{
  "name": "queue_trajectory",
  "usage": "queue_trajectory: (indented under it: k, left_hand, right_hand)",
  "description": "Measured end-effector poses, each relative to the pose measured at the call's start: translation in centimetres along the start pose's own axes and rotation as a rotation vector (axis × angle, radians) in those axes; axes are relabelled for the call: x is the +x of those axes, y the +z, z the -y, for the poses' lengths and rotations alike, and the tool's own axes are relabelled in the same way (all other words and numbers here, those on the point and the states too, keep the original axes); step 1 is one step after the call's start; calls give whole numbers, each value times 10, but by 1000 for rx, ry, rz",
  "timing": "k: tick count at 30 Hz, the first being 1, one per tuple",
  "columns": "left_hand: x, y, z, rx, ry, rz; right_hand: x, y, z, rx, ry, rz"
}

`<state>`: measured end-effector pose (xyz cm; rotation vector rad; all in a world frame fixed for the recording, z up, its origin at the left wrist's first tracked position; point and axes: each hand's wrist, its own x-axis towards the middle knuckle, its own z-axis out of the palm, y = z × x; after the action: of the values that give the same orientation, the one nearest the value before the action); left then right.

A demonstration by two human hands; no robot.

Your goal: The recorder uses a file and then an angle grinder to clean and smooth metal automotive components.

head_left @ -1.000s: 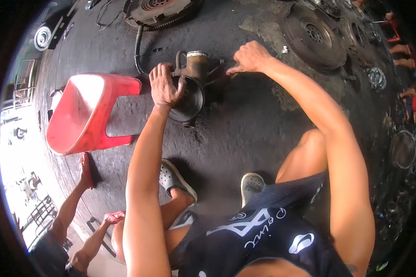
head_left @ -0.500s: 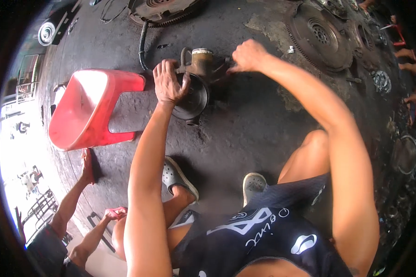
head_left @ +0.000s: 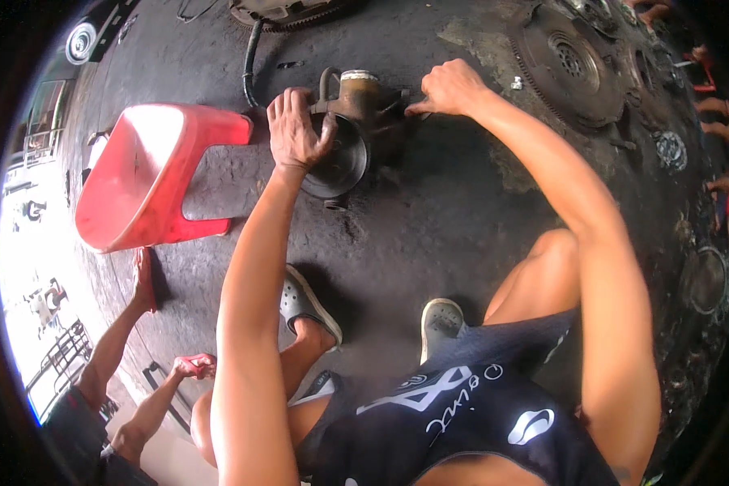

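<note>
A grimy metal pump-like part point(head_left: 363, 97) with a pale-rimmed, rust-brown neck stands on the dark floor in front of me. A round black pulley point(head_left: 346, 162) is on its near side. My left hand point(head_left: 293, 134) grips the pulley's upper left edge, thumb over its face and fingers stretched away from me. To the right of the part, my right hand point(head_left: 455, 87) is closed, with the thumb pointing toward a short dark stub on the part's side. Whatever may be inside that fist is hidden.
A red plastic stool point(head_left: 182, 162) lies on its side at left. A hose point(head_left: 251, 69) leads from the part toward a toothed disc point(head_left: 287, 11). Flywheels point(head_left: 571, 69) lie at far right. Another person's foot point(head_left: 143, 279) and hand point(head_left: 196, 366) show at lower left.
My right hand has shifted slightly to the right, away from the part, still closed. My left hand stays on the pulley. The whole view has moved a little.
</note>
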<state>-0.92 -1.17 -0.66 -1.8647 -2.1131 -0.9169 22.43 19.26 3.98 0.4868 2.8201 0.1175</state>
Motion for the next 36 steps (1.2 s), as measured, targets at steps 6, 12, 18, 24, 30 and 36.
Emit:
queue_trajectory:
  k: [6,12,18,24,30,36]
  left_hand:
    - [5,-1,-4,-10,-4,1]
    - [1,-5,-3,-4,-44,7]
    - [0,-6,-3,-7,-39,-9]
    - [-1,-4,-4,40,-60,-11]
    - [-5,-1,-6,43,-72,-35]
    - [-4,1,-5,55,-73,-59]
  right_hand:
    - [-36,4,94,-25,-93,45]
    - [-115,25,124,199,37,170]
    - [-171,14,134,352,125,163]
    - [-137,-7,86,185,32,39]
    - [-76,-1,112,93,114,90]
    - [-95,-18,139,4,25,176]
